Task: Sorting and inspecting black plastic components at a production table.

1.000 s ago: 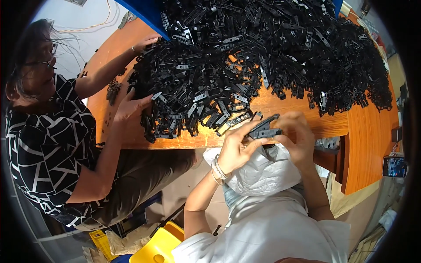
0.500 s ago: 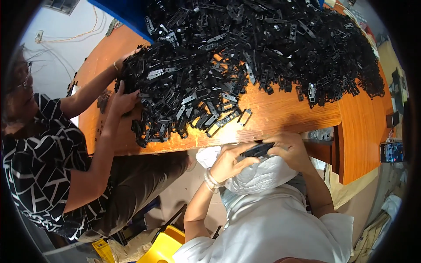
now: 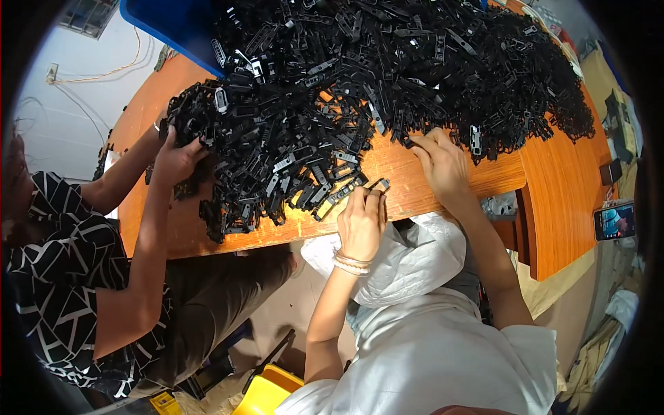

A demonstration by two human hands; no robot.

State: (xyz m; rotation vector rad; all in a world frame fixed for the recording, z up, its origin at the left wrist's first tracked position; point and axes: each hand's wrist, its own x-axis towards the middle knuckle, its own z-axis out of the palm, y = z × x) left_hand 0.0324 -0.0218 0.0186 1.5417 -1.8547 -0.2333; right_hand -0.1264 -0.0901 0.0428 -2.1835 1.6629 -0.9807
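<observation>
Small black plastic frame-like parts lie in a large heap (image 3: 297,111) on the wooden table. My left hand (image 3: 362,225) is at the table's front edge, fingers bent down over a black plastic part (image 3: 382,185) at the near fringe of the heap. Farther right, my right hand (image 3: 445,166) reaches to the heap's lower edge, where thumb and forefinger close on a small black plastic part (image 3: 407,143), mostly hidden among others. On my lap sits a white plastic bag (image 3: 415,273), its mouth gaping below the table edge with something dark inside.
At the left, a co-worker's hands (image 3: 178,159) hold a clump of black parts. A blue bin (image 3: 162,34) stands behind the heap. An open drawer (image 3: 505,225) is under the table's right side. A phone (image 3: 614,222) stands at far right; a yellow chair or bin (image 3: 273,391) is below.
Both hands were together above the bag with a black part between them. That part has left them, and they have moved forward and apart to the table.
</observation>
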